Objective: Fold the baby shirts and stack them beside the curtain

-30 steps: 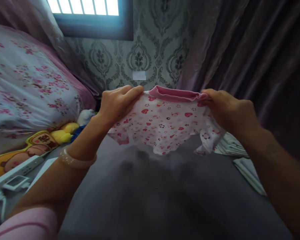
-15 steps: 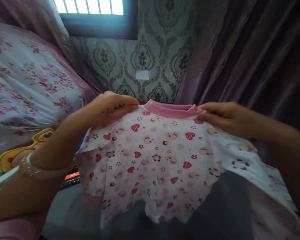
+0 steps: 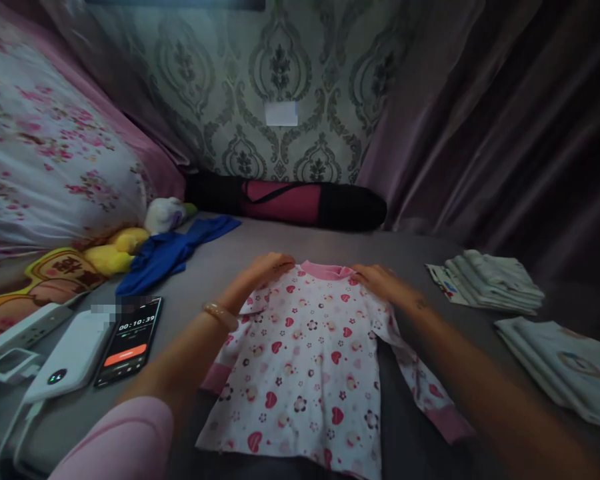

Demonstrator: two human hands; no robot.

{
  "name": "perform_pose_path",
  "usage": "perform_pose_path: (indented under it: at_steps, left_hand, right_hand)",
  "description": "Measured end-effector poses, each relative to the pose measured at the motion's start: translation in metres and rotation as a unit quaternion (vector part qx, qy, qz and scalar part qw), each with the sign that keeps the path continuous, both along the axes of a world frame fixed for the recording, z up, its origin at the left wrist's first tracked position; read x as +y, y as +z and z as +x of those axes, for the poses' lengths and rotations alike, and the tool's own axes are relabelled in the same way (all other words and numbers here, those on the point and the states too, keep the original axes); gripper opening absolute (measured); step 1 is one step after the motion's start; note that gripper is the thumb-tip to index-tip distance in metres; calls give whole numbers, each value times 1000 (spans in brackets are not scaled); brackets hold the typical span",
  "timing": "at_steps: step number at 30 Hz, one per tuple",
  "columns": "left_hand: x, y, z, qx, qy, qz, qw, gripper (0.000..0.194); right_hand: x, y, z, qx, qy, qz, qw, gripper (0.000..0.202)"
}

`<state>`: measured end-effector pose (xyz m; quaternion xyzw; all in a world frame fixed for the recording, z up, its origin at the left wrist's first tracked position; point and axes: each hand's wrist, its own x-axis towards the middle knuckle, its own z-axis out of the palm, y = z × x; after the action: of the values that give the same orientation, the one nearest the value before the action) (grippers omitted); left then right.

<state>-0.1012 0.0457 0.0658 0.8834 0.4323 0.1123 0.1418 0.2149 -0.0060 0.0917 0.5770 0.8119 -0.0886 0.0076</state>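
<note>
A white long-sleeved child's shirt (image 3: pixel 310 353) with red hearts, small flowers and a pink collar lies spread on the grey bed sheet (image 3: pixel 405 260), its hem toward me. My left hand (image 3: pixel 273 267) grips the shoulder left of the collar. At the other shoulder, my right hand (image 3: pixel 377 280) pinches the fabric beside the collar. The right sleeve, with its pink cuff, stretches out toward the lower right. On the left, the sleeve is bent and partly tucked beside the body of the shirt. Fingertips of both hands are partly hidden by the cloth.
Folded clothes (image 3: pixel 495 283) and another folded pile (image 3: pixel 565 367) lie at right. Left are a phone (image 3: pixel 130 343), a white power bank (image 3: pixel 73 353), a power strip (image 3: pixel 25 333) with cables, blue cloth (image 3: pixel 165 260) and plush toys (image 3: pixel 117 252). A black and red bag (image 3: pixel 285 200) lies along the wall.
Both hands have lowered the shirt from the air onto the bed, still holding its shoulders. The view has tilted down, bringing the bed's items into sight.
</note>
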Motion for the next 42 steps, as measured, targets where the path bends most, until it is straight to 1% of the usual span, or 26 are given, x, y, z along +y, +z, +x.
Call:
perform_pose_path:
  at_steps: [4,7,11,15,18,21,25,27,29,32,35,37,42]
  left_hand:
    - [14,-21,7,-7,24,-6,1000,36]
    - [25,-34,10,2,44,-13,999,36]
    - [39,-45,17,20,82,-14,996,35]
    - [52,-47,28,25,115,-5,993,34]
    - [61,-48,35,30,136,-2,990,33]
    - [67,-50,39,45,139,-1,989,31]
    - [71,-50,47,52,142,23,988,25]
    - [72,-49,54,39,133,22,990,25]
    - [73,-48,63,15,127,1,992,27]
    - [75,-48,73,-2,139,-29,990,29]
    - [76,-51,78,3,151,-29,988,26]
    - [77,-53,78,6,159,-27,987,27]
    - [80,-60,80,39,221,-19,974,34]
  right_hand:
    - [11,-19,-2,2,-6,-3,1000,39]
    - [25,-32,-1,17,-13,-17,1000,36]
    - [49,-48,0,34,-13,-21,999,33]
    - [67,-55,3,39,-33,-13,999,30]
    - [75,-60,4,44,-54,-5,998,31]
    - [79,-66,4,48,-66,10,997,31]
    - [82,-71,1,72,-60,47,994,36]
    - [84,-72,-4,98,-62,61,991,37]
    - [87,-72,-10,112,-69,66,989,35]
    - [91,-75,-18,103,-74,58,990,29]
    - [95,-81,-23,94,-86,64,990,27]
    - [97,-84,-26,82,-105,70,989,27]
    - [104,-90,-36,46,-150,87,984,30]
